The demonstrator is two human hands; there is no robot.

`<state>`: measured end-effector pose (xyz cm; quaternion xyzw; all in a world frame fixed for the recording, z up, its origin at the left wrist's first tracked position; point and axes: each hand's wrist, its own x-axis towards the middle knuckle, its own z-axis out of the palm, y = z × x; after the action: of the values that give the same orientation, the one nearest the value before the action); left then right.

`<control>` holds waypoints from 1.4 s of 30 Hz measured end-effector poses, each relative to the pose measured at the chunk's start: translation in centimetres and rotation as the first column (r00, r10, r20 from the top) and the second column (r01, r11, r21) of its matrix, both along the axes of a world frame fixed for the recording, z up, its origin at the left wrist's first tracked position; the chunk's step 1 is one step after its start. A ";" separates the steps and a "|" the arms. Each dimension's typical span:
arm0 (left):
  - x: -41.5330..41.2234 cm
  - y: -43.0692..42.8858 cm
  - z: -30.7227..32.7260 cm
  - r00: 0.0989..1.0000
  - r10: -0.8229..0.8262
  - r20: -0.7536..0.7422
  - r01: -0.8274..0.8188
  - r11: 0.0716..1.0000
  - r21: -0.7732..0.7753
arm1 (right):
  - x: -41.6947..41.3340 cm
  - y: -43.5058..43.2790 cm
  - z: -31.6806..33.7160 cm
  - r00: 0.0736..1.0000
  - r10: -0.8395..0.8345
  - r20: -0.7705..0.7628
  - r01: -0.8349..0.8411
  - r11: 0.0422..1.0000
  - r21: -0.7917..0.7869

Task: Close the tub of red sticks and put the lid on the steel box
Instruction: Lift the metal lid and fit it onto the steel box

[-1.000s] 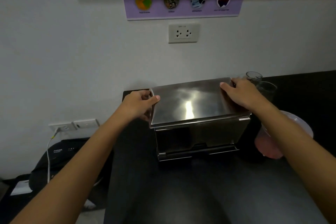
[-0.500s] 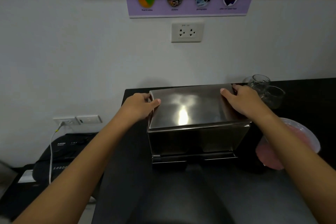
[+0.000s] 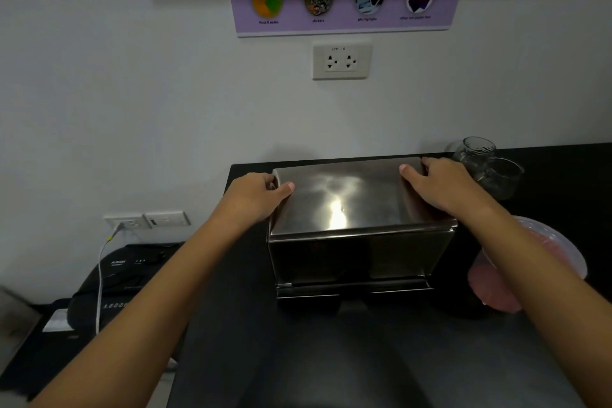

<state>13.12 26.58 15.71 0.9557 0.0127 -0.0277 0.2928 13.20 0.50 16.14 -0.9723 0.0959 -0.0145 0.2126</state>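
On top of steel box point(image 3: 361, 258), at back of black counter point(image 3: 331, 358): flat steel lid point(image 3: 344, 199), seated level. Left hand point(image 3: 255, 197) clamped on lid's left edge, thumb on top, fingers curled under out of sight. Right hand point(image 3: 440, 185) clamped on right edge, thumb likewise on top. Just right of box, beneath right forearm: lidded tub point(image 3: 536, 262), pinkish inside. Behind right hand, two glass jars point(image 3: 490, 166).

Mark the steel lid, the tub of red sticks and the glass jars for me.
steel lid point(image 3: 344, 199): head view, middle of its shiny top face.
tub of red sticks point(image 3: 559, 245): head view, translucent rim right of the forearm.
glass jars point(image 3: 477, 151): head view, rear jar's rim.
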 end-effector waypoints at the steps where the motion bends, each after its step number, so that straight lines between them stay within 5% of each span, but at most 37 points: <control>1: 0.0 0.0 0.0 1.000 0.002 0.006 -0.002 1.000 0.005 | 0.1 0.0 0.0 1.000 0.000 0.000 0.000 1.000 -0.002; 32: 0.1 0.6 -1.4 0.992 -0.002 0.127 0.004 1.000 -0.016 | 1.0 0.2 0.9 0.989 0.047 -0.140 -0.078 0.972 -0.220; 38: 0.1 1.1 -1.9 0.995 0.018 0.102 -0.006 0.993 -0.120 | -0.6 -1.4 -0.7 0.999 0.037 -0.003 -0.036 0.994 0.106; 42: 0.2 1.1 -2.5 0.990 0.028 0.141 0.002 0.978 -0.209 | -2.0 -2.7 -1.9 0.996 -0.078 -0.053 0.094 0.791 0.605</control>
<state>13.31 27.72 13.23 0.9190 -0.0050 0.0420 0.3920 11.16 -2.19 14.22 -0.8478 0.1424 0.0194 0.5105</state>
